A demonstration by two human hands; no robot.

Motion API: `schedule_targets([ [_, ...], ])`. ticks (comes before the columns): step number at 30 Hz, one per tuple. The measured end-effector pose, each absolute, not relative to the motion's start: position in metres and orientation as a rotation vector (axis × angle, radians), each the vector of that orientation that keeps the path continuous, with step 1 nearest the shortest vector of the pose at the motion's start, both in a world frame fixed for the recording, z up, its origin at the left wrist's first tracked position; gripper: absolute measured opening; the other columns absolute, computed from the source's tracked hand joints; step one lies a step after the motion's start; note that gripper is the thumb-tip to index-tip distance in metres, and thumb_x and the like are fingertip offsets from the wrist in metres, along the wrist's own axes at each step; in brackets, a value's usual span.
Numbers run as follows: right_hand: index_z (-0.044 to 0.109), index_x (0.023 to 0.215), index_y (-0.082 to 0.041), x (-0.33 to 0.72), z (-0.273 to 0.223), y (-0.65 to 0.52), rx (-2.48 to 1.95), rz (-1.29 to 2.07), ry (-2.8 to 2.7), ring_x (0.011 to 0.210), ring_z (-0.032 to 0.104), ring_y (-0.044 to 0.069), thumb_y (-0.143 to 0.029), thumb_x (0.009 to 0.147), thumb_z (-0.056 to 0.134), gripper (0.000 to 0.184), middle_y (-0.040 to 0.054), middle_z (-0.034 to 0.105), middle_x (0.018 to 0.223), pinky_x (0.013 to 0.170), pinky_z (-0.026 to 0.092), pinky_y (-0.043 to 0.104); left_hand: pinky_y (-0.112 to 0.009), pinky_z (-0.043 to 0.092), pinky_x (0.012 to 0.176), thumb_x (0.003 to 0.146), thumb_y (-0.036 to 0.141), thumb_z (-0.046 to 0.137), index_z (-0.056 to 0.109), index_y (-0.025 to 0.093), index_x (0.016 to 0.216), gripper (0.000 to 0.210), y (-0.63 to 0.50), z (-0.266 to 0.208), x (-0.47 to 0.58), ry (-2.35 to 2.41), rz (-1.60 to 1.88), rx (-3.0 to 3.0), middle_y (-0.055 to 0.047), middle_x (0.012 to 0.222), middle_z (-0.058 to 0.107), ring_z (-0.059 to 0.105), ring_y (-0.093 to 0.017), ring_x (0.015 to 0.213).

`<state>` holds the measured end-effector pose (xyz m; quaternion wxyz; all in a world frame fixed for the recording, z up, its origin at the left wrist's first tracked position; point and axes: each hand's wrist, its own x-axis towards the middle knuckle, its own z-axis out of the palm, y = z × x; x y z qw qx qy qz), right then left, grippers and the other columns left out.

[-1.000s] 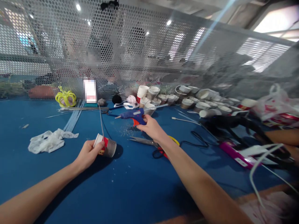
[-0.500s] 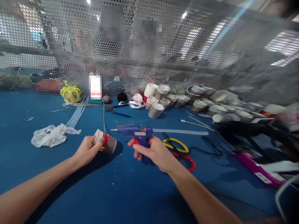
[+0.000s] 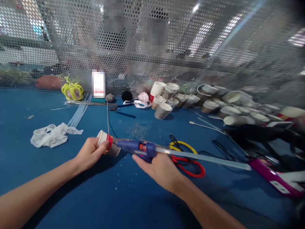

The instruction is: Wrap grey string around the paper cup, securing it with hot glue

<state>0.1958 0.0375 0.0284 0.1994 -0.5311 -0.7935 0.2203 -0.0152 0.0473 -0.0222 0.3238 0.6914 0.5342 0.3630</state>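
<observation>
My left hand (image 3: 91,151) is closed around a paper cup (image 3: 102,138), tipped on its side with its white mouth toward the upper left. Grey cord covers the cup's lower part, and red paper shows near the rim. From the cup a strand of grey yarn (image 3: 108,117) runs back to a small grey ball (image 3: 110,97). My right hand (image 3: 159,165) grips a blue hot glue gun (image 3: 135,147), whose nozzle points left at the cup's side by my left thumb. Whether nozzle and cup touch I cannot tell. A long clear glue stick (image 3: 209,159) sticks out of its back.
Scissors (image 3: 201,170) with yellow and red handles lie right of my right hand. Several wrapped cups (image 3: 163,110) stand along the back. White lace (image 3: 51,136) and glue sticks (image 3: 79,113) lie left, pliers (image 3: 124,112) behind. A purple power strip (image 3: 271,176) lies at right.
The glue gun has turned and moved so its nozzle is now at the cup's side; before, it was apart, above and right of the cup. My left hand keeps its hold.
</observation>
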Motion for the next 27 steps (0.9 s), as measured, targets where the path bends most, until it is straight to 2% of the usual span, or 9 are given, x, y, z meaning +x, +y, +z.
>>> schedule_targets([
  [3, 0.056, 0.079, -0.017, 0.1958, 0.0261, 0.0381, -1.426, 0.549, -2.238, 0.072, 0.056, 0.019, -0.031, 0.070, 0.047, 0.019, 0.0045, 0.060, 0.075, 0.066, 0.043, 0.028, -0.020, 0.036, 0.047, 0.076, 0.031, 0.035, 0.057, 0.009, 0.061, 0.035, 0.0473, -0.0225, -0.0151, 1.380, 0.963, 1.793, 0.000, 0.050, 0.050, 0.042, -0.010, 0.047],
  [9, 0.054, 0.075, -0.021, 0.1970, 0.0221, 0.0376, -1.340, 0.580, -2.289, 0.059, 0.054, 0.016, -0.031, 0.071, 0.046, 0.014, 0.0023, 0.058, 0.067, 0.058, 0.043, 0.026, -0.020, 0.038, 0.046, 0.074, 0.029, 0.039, 0.060, 0.009, 0.064, 0.030, 0.0469, -0.0210, -0.0147, 1.376, 0.995, 1.698, -0.001, 0.052, 0.056, 0.047, -0.011, 0.048],
  [16, 0.051, 0.069, -0.021, 0.1985, 0.0236, 0.0358, -1.341, 0.643, -2.297, 0.050, 0.048, 0.012, -0.029, 0.071, 0.046, 0.010, 0.0001, 0.055, 0.060, 0.046, 0.037, 0.023, -0.020, 0.038, 0.045, 0.072, 0.029, 0.041, 0.059, 0.009, 0.064, 0.028, 0.0471, -0.0197, -0.0140, 1.391, 1.013, 1.680, -0.001, 0.051, 0.055, 0.046, -0.011, 0.047],
  [20, 0.046, 0.064, -0.021, 0.1981, 0.0235, 0.0343, -1.329, 0.625, -2.310, 0.052, 0.048, 0.012, -0.028, 0.072, 0.046, 0.011, -0.0013, 0.053, 0.059, 0.049, 0.036, 0.023, -0.020, 0.037, 0.045, 0.072, 0.030, 0.041, 0.058, 0.009, 0.062, 0.029, 0.0472, -0.0205, -0.0144, 1.400, 1.005, 1.679, 0.000, 0.049, 0.053, 0.044, -0.010, 0.046],
  [27, 0.046, 0.067, -0.020, 0.1973, 0.0257, 0.0309, -1.323, 0.636, -2.363, 0.053, 0.046, 0.011, -0.025, 0.074, 0.044, 0.009, -0.0018, 0.051, 0.061, 0.049, 0.035, 0.022, -0.020, 0.034, 0.045, 0.074, 0.033, 0.037, 0.055, 0.010, 0.058, 0.034, 0.0470, -0.0188, -0.0136, 1.397, 0.966, 1.709, 0.001, 0.048, 0.048, 0.040, -0.009, 0.045],
])
